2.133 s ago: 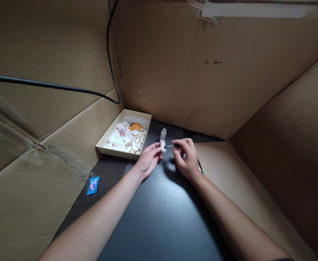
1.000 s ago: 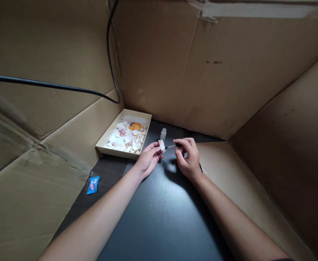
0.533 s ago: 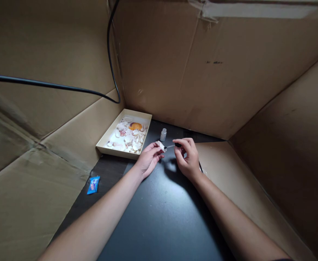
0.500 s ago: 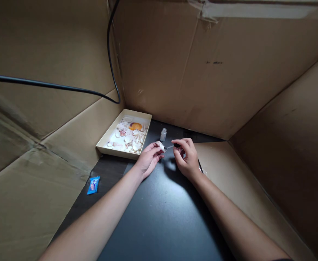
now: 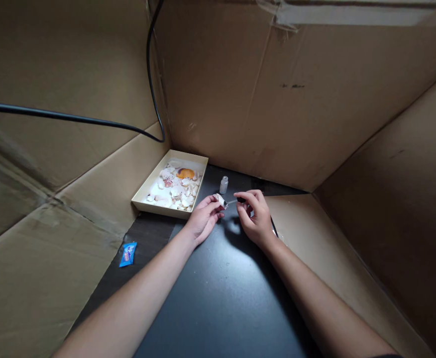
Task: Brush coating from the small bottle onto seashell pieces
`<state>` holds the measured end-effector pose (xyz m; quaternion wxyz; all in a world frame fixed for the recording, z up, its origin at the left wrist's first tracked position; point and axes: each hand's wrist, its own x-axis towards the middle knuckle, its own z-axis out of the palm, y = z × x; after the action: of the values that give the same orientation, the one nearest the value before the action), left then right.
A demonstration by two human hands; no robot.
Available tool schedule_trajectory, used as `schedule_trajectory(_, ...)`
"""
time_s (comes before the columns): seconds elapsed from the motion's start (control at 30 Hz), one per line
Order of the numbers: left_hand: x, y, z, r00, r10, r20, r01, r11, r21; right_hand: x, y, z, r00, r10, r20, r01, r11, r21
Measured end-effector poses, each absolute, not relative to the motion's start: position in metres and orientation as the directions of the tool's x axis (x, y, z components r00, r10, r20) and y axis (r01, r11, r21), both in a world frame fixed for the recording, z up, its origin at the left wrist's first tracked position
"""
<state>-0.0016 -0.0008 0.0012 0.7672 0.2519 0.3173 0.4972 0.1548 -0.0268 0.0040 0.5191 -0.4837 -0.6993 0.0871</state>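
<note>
Near the middle, my left hand [image 5: 203,220] pinches a small whitish, reddish-speckled shell [image 5: 220,200] with a dark patch at its right edge. Just right of it, my right hand [image 5: 254,215] holds a small brush with a black cap [image 5: 241,200] between its fingers. The brush's thin pale stem points left, its tip at the shell's edge. Behind the hands a small clear glass bottle [image 5: 223,185] stands upright without a lid. A cream tray [image 5: 162,211] to the left holds several pale shells [image 5: 176,191] and one orange shell [image 5: 185,173].
A blue wrapped packet [image 5: 128,254] lies on the dark table [image 5: 218,298] at the left. Cardboard walls [image 5: 277,99] stand around the table. A black cable [image 5: 72,117] hangs at the upper left. A cardboard sheet [image 5: 303,223] lies at the right, with something clear partly behind my right wrist.
My right hand and the brush have shifted very slightly left. Both hands keep their hold, and the shell is turned a little.
</note>
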Motion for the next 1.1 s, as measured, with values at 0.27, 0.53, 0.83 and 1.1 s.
schedule_trajectory(0.27, -0.0014, -0.0008, 0.0007, 0.304, 0.923, -0.235, -0.602, 0.378, 0.703, 0.155, -0.0272, 0.0042, 0.018, 0.77, 0.638, 0.592, 0.506, -0.627)
schedule_trajectory(0.53, -0.0016, -0.0008, 0.0003, 0.309, 0.924, -0.227, -0.6, 0.374, 0.707, 0.1552, -0.0264, 0.0029, 0.025, 0.767, 0.642, 0.6, 0.502, -0.623)
schedule_trajectory(0.83, -0.0014, -0.0011, 0.0007, 0.312, 0.921, -0.231, -0.595, 0.379, 0.708, 0.1549, -0.0262, 0.0037, 0.049, 0.763, 0.645, 0.604, 0.492, -0.628)
schedule_trajectory(1.1, -0.0013, -0.0009, 0.0005, 0.319, 0.919, -0.231, -0.592, 0.384, 0.709, 0.1547, -0.0271, 0.0051, 0.045, 0.75, 0.66, 0.591, 0.512, -0.623)
